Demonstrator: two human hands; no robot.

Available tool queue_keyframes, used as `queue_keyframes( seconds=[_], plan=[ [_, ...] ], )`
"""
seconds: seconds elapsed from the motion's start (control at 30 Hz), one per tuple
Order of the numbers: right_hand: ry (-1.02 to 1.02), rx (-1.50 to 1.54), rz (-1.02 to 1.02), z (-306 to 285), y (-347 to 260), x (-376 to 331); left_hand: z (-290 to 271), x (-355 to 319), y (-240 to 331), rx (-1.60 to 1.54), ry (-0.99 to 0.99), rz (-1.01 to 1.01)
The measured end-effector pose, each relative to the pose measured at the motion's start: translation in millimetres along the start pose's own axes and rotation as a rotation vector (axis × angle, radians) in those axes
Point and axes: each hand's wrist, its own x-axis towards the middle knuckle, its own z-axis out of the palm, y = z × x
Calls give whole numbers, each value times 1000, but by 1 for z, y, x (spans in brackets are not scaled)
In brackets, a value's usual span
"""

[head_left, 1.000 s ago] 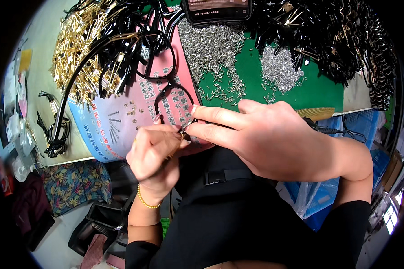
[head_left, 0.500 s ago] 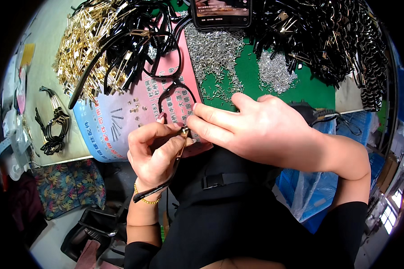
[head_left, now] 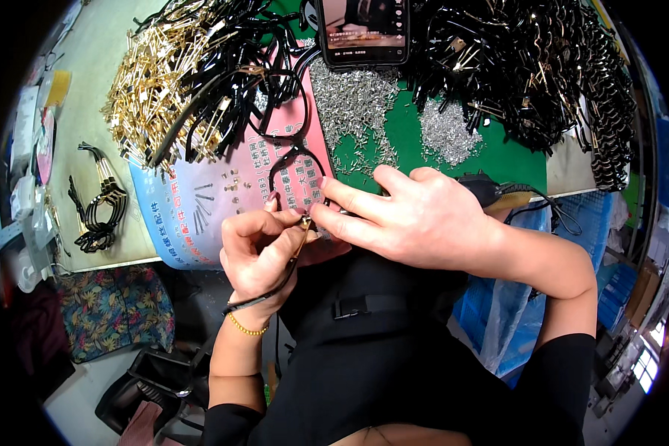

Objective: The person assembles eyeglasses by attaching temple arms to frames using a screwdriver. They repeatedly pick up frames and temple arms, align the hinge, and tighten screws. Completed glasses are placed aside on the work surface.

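A black eyeglass frame (head_left: 299, 140) extends away from my fingers over a printed pink-and-blue sheet. My left hand (head_left: 262, 249) is closed on a temple (head_left: 263, 298), gold near the hinge with a black tip that runs back across my wrist. The fingers of my right hand (head_left: 412, 217) press together at the near rim of the frame, close against my left fingertips. A small gold hinge part (head_left: 305, 221) shows between the two hands; any screw there is too small or hidden to see.
Gold temples (head_left: 152, 97) and black temples (head_left: 249, 97) lie heaped at the far left, more black temples (head_left: 513, 82) at the far right. Tiny metal screws (head_left: 357, 100) cover part of the green mat (head_left: 405, 134). A phone (head_left: 363, 33) stands at the back. A temple bundle (head_left: 102, 201) lies left.
The temple's black tip has shifted up and now lies higher across my left wrist. Both hands stay together at the hinge, and the whole view has shifted slightly.
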Motion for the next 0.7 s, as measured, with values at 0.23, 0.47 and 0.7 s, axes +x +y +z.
queue_keyframes(
  seconds=[0.23, 0.47, 0.7],
  plan=[
    [64, -93, 20, 9, -7, -2, 1, -2, -2, -25, 1, -14],
    [112, -117, -11, 11, -11, -3, 2, -7, 0, -18, -5, -6],
    [6, 322, 297, -36, -4, -5, 0, 9, 4, 168, 54, 56]
  ],
)
